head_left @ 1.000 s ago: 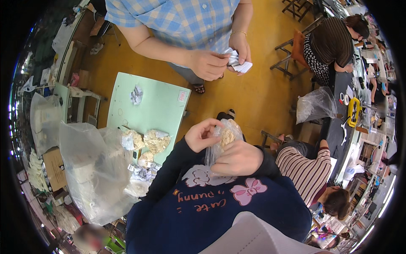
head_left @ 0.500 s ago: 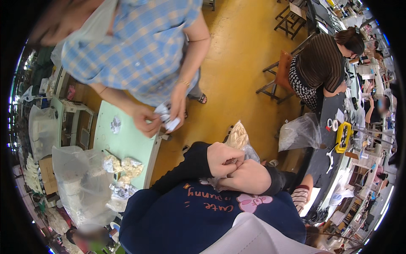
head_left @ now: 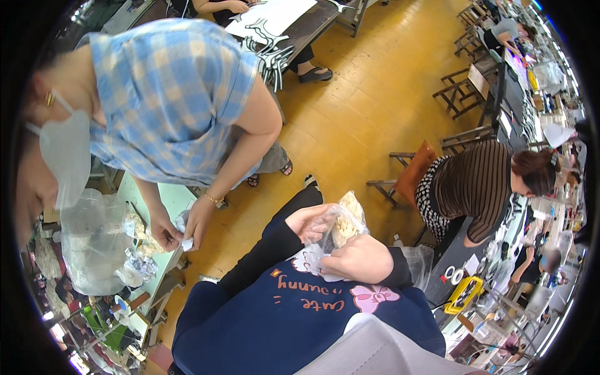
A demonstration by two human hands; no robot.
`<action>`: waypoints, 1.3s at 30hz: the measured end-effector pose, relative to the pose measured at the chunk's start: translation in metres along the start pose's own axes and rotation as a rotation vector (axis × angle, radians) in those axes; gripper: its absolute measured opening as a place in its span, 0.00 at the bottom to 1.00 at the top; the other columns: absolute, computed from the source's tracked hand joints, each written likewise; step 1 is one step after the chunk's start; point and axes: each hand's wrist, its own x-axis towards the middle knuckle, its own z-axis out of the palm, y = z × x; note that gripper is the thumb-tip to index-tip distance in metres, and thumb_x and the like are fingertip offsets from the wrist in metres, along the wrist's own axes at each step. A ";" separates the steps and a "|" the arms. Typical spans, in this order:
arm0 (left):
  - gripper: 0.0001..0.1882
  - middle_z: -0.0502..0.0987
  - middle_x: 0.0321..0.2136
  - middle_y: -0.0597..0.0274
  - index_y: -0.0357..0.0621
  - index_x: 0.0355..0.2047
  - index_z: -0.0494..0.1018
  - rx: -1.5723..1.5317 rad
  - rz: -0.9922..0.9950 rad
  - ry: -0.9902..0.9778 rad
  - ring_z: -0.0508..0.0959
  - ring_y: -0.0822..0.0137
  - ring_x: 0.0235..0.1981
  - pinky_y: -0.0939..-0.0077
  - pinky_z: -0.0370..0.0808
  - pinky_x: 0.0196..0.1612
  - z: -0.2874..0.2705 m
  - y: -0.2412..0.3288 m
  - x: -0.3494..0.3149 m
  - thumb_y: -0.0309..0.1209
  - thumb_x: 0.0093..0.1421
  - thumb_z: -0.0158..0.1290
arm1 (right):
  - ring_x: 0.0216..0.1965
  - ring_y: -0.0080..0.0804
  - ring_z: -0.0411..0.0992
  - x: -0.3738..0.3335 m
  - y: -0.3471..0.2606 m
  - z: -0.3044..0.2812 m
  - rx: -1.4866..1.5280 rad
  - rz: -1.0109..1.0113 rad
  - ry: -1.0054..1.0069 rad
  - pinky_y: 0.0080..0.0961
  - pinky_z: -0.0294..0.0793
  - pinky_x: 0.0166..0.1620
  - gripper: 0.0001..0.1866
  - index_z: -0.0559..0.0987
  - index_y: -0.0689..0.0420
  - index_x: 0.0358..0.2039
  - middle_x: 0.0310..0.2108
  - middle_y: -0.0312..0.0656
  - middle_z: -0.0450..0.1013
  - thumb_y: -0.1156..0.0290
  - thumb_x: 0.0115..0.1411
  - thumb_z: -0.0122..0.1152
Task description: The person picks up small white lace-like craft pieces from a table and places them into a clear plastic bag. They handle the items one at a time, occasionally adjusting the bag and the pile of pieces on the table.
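In front of my chest is a see-through plastic bag filled with pale, cream-coloured pieces whose kind I cannot make out. My left hand grips a loose fold of the bag from the left, its fingers curled over the film. Closed around the gathered plastic at the near side, my right hand sits just below the filled part. Its fingertips are partly hidden behind the hand. Crumpled film stretches between both hands.
On the left, a co-worker in a checked shirt handles a small whitish piece beside a pale green table. Large plastic bags stand there. To the right, another person sits at a dark bench with a yellow tray and a brown chair.
My hands were together at the bag's neck; now the left has moved away from the right, pulling the film apart. The view has turned, and the co-worker appears lower and farther left.
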 end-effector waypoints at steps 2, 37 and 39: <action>0.17 0.64 0.21 0.74 0.40 0.52 0.70 0.198 0.065 0.081 0.61 0.81 0.16 0.84 0.54 0.15 0.014 0.014 0.011 0.36 0.68 0.48 | 0.20 0.38 0.74 0.003 0.018 -0.023 -0.019 0.014 -0.021 0.32 0.73 0.25 0.08 0.75 0.51 0.32 0.19 0.36 0.72 0.62 0.56 0.59; 0.10 0.81 0.36 0.63 0.41 0.44 0.78 0.671 1.453 1.348 0.79 0.76 0.33 0.83 0.73 0.34 0.129 0.210 0.061 0.28 0.64 0.53 | 0.40 0.40 0.76 0.310 0.322 -0.211 0.179 -0.708 -0.599 0.34 0.71 0.46 0.13 0.77 0.53 0.45 0.37 0.41 0.78 0.74 0.58 0.57; 0.09 0.80 0.36 0.65 0.36 0.44 0.77 0.556 1.538 1.265 0.73 0.84 0.25 0.88 0.67 0.24 0.125 0.214 0.045 0.25 0.65 0.51 | 0.40 0.41 0.75 0.331 0.316 -0.207 0.250 -0.705 -0.584 0.34 0.69 0.47 0.14 0.78 0.53 0.44 0.36 0.41 0.77 0.76 0.56 0.59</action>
